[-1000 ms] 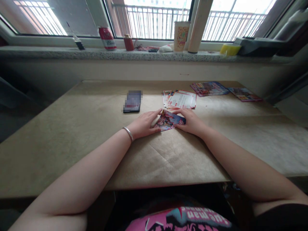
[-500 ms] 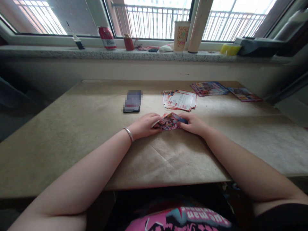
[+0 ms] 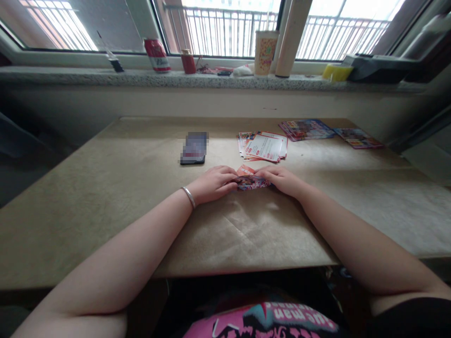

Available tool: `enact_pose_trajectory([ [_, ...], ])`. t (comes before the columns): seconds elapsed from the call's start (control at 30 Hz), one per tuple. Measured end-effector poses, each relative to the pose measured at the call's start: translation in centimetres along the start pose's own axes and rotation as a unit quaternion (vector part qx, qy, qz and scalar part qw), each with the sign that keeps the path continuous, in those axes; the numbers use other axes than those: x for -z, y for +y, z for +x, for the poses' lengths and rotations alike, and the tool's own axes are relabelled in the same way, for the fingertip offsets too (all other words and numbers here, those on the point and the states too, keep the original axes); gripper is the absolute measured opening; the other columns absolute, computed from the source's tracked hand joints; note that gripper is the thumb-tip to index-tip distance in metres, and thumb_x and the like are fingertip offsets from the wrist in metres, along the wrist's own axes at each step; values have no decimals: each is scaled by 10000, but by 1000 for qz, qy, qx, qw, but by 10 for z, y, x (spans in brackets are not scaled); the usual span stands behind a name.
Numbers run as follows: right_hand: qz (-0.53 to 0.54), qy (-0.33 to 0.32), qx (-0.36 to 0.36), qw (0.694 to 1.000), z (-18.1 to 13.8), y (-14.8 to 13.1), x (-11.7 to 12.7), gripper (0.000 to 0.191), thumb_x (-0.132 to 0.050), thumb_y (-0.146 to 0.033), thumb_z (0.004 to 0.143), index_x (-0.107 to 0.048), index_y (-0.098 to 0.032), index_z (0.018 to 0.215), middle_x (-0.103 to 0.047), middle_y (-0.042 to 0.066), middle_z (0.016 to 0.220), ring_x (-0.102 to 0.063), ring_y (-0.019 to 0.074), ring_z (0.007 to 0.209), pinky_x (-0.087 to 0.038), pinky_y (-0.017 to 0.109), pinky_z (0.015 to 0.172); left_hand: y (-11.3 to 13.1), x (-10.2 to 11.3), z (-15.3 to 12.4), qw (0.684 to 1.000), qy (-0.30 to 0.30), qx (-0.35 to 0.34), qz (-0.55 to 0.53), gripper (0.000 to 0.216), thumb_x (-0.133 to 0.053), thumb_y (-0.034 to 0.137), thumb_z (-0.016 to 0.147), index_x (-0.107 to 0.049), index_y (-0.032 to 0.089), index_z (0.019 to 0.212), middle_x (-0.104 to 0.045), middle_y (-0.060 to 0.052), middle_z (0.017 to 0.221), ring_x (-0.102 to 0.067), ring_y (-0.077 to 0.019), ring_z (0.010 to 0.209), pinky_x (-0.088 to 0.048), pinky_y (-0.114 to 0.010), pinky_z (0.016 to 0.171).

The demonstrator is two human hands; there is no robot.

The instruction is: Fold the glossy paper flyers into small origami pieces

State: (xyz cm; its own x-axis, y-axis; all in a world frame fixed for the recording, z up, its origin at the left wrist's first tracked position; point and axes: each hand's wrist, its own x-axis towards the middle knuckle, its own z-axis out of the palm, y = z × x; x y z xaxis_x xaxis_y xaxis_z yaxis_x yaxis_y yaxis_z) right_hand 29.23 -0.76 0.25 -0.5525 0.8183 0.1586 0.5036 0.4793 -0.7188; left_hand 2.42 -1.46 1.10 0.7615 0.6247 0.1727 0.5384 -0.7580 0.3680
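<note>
Between my hands, low over the table, is a colourful printed picture card (image 3: 254, 183), bent or folded toward me. An orange printed part (image 3: 245, 170) shows behind its upper edge; I cannot tell whether it is the same piece. My left hand (image 3: 219, 182), with a silver bangle at the wrist, is closed on the left end. My right hand (image 3: 280, 179) is closed on the right end, fingers over the top. Just beyond them lies a loose pile of white, red-edged cards (image 3: 266, 146). To its left rests a dark phone-like slab (image 3: 194, 148), partly blurred out.
Picture cards (image 3: 310, 129) lie in a stack at the back right, with another few (image 3: 358, 138) beside them. On the granite sill (image 3: 134, 80) stand a red can (image 3: 157, 55), a small red bottle (image 3: 188, 62), a paper cup (image 3: 265, 52) and a yellow object (image 3: 337, 72).
The picture card has tipped and folded down toward me, so less of its face shows and more orange appears behind. My right fingers have moved over its top edge.
</note>
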Motion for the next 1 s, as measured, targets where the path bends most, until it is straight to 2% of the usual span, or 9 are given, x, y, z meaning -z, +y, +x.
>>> enact_pose_trajectory([
  [0.1, 0, -24, 38, 999, -1, -4, 4, 428, -455, -517, 922, -761, -219, 956, -739, 54, 1061, -639, 256, 1093, -482, 407, 994, -1, 0, 0, 999, 14, 13, -42, 530, -232, 400, 1009, -695, 156, 1091, -657, -103, 1188, -584, -213, 1115, -439, -364, 1036],
  [0.27, 2, -64, 91, 994, -3, -6, 9, 292, -498, -352, 910, -746, -216, 984, -734, 52, 1083, -625, 229, 1129, -455, 411, 1033, -3, -2, 0, 994, 36, 45, -94, 650, -172, 498, 1011, -729, 165, 1043, -674, -85, 1133, -611, -193, 1064, -466, -320, 987],
  [0.4, -27, -90, 134, 986, -3, -7, 9, 218, -540, -275, 876, -737, -222, 953, -724, 51, 1119, -599, 217, 1173, -422, 429, 1073, -2, -3, 2, 997, 20, 22, -75, 509, -294, 425, 1005, -744, 189, 1043, -676, -81, 1139, -606, -192, 1075, -450, -331, 1010],
  [0.5, -53, -80, 136, 986, -3, -8, 5, 178, -582, -278, 863, -735, -241, 948, -719, 48, 1137, -605, 213, 1166, -425, 443, 1068, -2, -3, 2, 999, 19, -3, -35, 357, -434, 370, 967, -733, 208, 1077, -672, -86, 1154, -607, -199, 1065, -464, -343, 986],
  [0.63, -74, -55, 135, 987, -2, -7, 0, 125, -645, -318, 839, -732, -236, 876, -717, 65, 1145, -611, 228, 1164, -439, 460, 1049, 0, -3, 1, 1000, 11, -14, 26, 313, -463, 335, 961, -715, 245, 1121, -668, -73, 1163, -604, -204, 1063, -456, -368, 978],
  [0.7, -93, -52, 143, 984, -2, -7, -2, 135, -664, -332, 830, -730, -235, 899, -713, 65, 1157, -602, 229, 1178, -441, 453, 1050, 3, -1, 0, 998, 2, -7, 63, 315, -486, 355, 953, -698, 246, 1160, -655, -74, 1180, -591, -220, 1080, -443, -383, 990],
  [0.8, -144, -48, 147, 977, -3, -7, -4, 254, -673, -340, 826, -716, -236, 1054, -695, 71, 1203, -554, 245, 1250, -423, 455, 1076, 9, 0, -3, 993, -13, 7, 114, 382, -530, 421, 932, -640, 262, 1262, -609, -85, 1236, -553, -255, 1133, -411, -417, 1025],
  [0.93, -226, -21, 133, 965, -5, -9, -5, 456, -661, -367, 831, -631, -227, 1264, -609, 101, 1347, -431, 291, 1368, -377, 505, 1115, 14, -3, -5, 990, -37, 34, 135, 500, -533, 479, 924, -503, 339, 1403, -507, -96, 1325, -486, -287, 1221, -365, -454, 1075],
  [1.0, -249, -10, 136, 959, -5, -10, -6, 466, -652, -379, 837, -618, -223, 1275, -596, 100, 1362, -406, 296, 1383, -366, 512, 1122, 15, -4, -6, 988, -41, 51, 138, 500, -514, 472, 935, -473, 359, 1421, -473, -93, 1342, -462, -288, 1243, -348, -456, 1090],
])
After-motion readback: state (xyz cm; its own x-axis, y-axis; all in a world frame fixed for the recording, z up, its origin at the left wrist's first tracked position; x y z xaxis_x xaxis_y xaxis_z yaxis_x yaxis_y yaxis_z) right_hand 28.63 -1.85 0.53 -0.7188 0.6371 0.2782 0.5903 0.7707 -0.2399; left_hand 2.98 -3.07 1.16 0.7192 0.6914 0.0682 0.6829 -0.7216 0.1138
